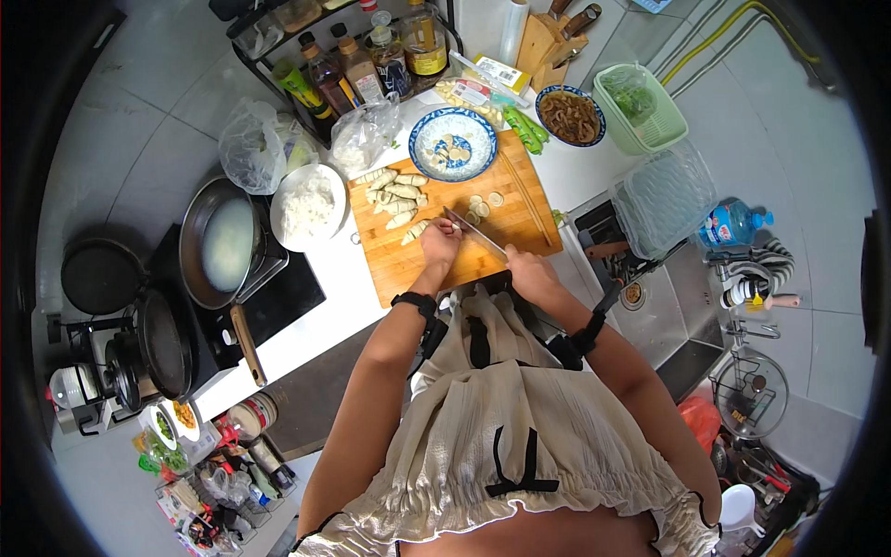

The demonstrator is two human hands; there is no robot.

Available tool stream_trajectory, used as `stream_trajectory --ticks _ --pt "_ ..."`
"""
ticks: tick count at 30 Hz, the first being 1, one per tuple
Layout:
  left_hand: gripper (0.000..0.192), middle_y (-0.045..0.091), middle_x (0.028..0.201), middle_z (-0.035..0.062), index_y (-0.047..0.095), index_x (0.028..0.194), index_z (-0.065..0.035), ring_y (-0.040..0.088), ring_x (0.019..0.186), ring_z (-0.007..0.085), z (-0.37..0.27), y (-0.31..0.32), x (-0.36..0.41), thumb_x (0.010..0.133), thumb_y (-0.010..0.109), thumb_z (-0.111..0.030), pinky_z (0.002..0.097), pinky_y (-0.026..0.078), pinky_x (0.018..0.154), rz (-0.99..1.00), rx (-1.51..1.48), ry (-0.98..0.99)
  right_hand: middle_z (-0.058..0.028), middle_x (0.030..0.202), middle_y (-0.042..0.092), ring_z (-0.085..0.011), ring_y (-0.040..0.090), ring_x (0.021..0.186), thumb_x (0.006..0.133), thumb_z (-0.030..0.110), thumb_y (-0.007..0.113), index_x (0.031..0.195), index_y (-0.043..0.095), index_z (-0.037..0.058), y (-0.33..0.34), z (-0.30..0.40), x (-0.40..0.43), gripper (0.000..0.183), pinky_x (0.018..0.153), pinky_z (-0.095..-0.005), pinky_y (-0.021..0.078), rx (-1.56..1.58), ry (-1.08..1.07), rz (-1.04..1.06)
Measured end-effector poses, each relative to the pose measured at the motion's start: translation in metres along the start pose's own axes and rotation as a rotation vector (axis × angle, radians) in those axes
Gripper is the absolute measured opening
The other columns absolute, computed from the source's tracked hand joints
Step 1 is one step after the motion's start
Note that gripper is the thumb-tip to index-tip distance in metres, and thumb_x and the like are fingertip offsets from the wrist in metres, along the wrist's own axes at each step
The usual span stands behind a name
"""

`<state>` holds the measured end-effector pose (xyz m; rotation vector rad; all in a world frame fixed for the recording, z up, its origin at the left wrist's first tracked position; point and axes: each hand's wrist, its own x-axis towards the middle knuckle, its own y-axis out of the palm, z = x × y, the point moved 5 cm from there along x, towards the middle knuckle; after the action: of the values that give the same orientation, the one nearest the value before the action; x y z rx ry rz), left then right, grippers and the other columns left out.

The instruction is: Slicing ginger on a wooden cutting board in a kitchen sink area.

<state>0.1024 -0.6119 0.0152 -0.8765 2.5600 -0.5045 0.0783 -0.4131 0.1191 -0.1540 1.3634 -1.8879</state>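
Observation:
A wooden cutting board point(390, 261) lies before me on the white counter. My right hand point(532, 273) grips a kitchen knife point(484, 241), its blade slanting away to the left across the board. The bent fingers of my left hand point(441, 240) hold a pale vegetable piece point(456, 226) against the blade, mostly hidden by the fingers. Round cut slices point(480, 208) lie just beyond the knife. A pile of pale ridged vegetables point(399, 195) rests at the board's far left, with a single one point(415, 232) beside my left hand. Slices also lie in a blue-patterned bowl point(480, 125) at the back.
Chopsticks point(527, 198) lie along the board's right side. Left stand a plate of white shredded food point(308, 207) and a frying pan point(221, 244) with cloudy liquid on the stove. A bowl of brown food point(571, 116), green basket point(640, 129) and sink point(661, 320) are right.

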Motion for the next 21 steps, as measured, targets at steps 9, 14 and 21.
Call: stream_trajectory --ticks 9,14,21 --pt "0.017 0.061 0.065 0.0049 0.060 0.080 -0.0031 0.060 0.062 0.0145 -0.010 -0.006 -0.003 0.070 0.073 -0.009 0.0269 0.050 0.059 -0.051 0.085 0.035 -0.0227 0.088 0.065 -0.0387 0.063 0.086 0.087 0.007 0.040 0.100 0.049 0.0017 0.006 0.009 0.016 0.016 0.074 -0.0485 0.0492 -0.019 0.023 0.014" --pt "0.019 0.061 0.066 0.0050 0.056 0.079 -0.0038 0.061 0.062 0.0131 -0.006 -0.006 -0.008 0.070 0.072 -0.009 0.0267 0.050 0.060 -0.001 0.022 0.100 -0.0213 0.087 0.065 -0.0388 0.063 0.083 0.089 0.011 0.045 0.101 0.049 0.0038 0.004 0.003 0.014 0.014 0.072 -0.0491 0.0490 -0.004 0.001 -0.010" --pt "0.029 0.063 0.076 0.0079 0.056 0.097 -0.0021 0.062 0.066 0.0162 -0.011 -0.006 -0.007 0.071 0.069 -0.005 0.0281 0.052 0.063 0.010 0.011 0.163 -0.0249 0.083 0.062 -0.0441 0.059 0.083 0.091 0.020 0.050 0.103 0.048 0.0032 -0.021 -0.018 -0.007 0.021 0.072 -0.0517 0.0461 0.226 0.060 -0.267"
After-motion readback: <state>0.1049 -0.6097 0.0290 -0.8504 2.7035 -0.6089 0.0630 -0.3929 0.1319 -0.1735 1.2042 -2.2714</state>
